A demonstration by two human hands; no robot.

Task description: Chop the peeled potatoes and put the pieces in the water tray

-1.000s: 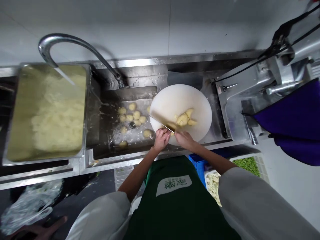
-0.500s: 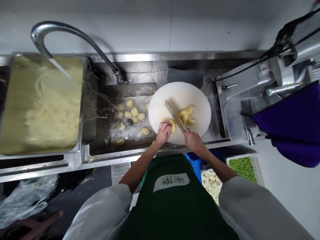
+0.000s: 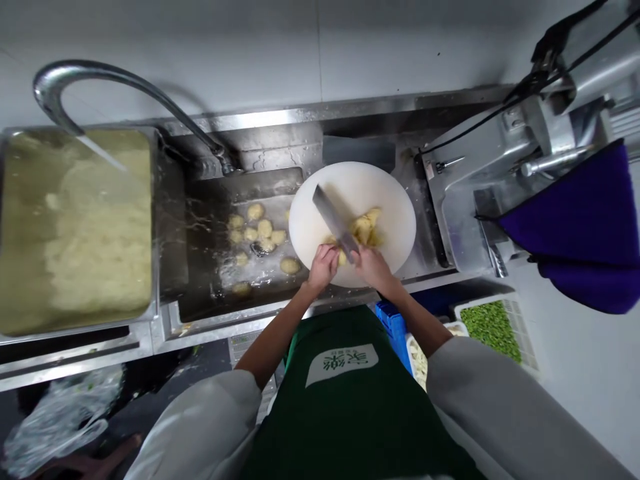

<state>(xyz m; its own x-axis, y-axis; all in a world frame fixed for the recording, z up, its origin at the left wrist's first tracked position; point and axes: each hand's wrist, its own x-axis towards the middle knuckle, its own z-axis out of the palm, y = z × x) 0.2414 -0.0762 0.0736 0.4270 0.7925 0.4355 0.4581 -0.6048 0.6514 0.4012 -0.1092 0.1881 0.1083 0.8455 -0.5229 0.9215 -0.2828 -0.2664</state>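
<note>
My right hand [image 3: 373, 268] is closed round the handle end of a cleaver [image 3: 331, 215], whose wide blade slants up and left over the white round cutting board [image 3: 395, 200]. Curled fingers of my left hand [image 3: 323, 265] press a peeled potato [image 3: 343, 257] to the board; the hand and blade partly hide it. Right of the blade lies a small heap of cut potato pieces [image 3: 367, 228]. Several whole peeled potatoes [image 3: 265, 229] sit in water in the sink [image 3: 205, 267], left of the board.
A running tap [image 3: 135, 79] pours into a deep metal tub [image 3: 154, 267] of water and pale cut pieces. At the right stand a metal machine [image 3: 480, 153] and a purple cloth [image 3: 580, 233]. Below are a blue crate [image 3: 395, 330] and a basket of chopped greens [image 3: 493, 330].
The cleaver and my right hand have shifted left, closer to my left hand, and the blade covers more of the potato. The whole view has shifted slightly.
</note>
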